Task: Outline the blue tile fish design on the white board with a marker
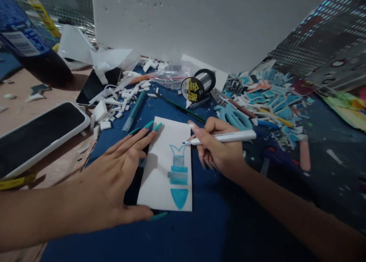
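Note:
A white card lies on the blue mat, with turquoise shapes drawn down its right side. At the top of the drawing is a two-pointed outline, and below it come filled blocks and a pointed shape. My left hand is spread open along the card's left edge, fingertips at the top and thumb by the bottom edge. In my right hand, a white marker is gripped like a pen. Its blue tip is at the card beside the outline's right point.
Behind the card sit a wire spool, light-blue scissors and a capped teal marker. Foam scraps pile at the right. A phone and a dark drink bottle are at left. A white foam board stands behind.

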`<state>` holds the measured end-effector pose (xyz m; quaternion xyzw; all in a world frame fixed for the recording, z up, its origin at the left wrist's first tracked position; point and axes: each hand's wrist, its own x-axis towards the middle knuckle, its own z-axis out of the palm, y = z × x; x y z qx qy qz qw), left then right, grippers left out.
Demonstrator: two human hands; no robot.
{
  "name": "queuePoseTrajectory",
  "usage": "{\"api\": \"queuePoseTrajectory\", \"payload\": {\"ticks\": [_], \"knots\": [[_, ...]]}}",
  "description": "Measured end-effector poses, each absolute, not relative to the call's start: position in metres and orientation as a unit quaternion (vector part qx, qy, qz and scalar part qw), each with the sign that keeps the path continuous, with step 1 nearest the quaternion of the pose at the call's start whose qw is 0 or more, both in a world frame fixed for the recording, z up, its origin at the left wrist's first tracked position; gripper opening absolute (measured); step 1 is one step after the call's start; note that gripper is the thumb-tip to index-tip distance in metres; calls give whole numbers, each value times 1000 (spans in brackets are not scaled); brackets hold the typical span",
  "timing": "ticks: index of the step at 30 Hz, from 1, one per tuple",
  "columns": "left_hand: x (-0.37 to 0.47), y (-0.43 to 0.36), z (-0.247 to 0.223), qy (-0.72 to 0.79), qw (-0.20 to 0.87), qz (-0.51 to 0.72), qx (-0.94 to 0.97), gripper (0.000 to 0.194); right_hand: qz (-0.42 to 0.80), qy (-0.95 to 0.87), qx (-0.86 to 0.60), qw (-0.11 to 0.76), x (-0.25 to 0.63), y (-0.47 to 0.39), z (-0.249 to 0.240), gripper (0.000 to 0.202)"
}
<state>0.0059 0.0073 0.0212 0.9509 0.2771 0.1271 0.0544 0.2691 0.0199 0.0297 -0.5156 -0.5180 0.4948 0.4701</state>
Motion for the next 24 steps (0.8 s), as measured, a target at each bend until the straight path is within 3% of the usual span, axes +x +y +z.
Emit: {"api": "queuePoseTrajectory", "payload": {"ticks": [5,11,24], "knots": [[5,6,20,272,109,116,949,68,523,-516,-481,479,266,22,29,55],[5,7,20,269,159,103,944,86,520,-568,-495,402,271,21,32,50],[6,9,25,256,124,89,954,71,508,-626,-451,382,273,28,22,44]]}}
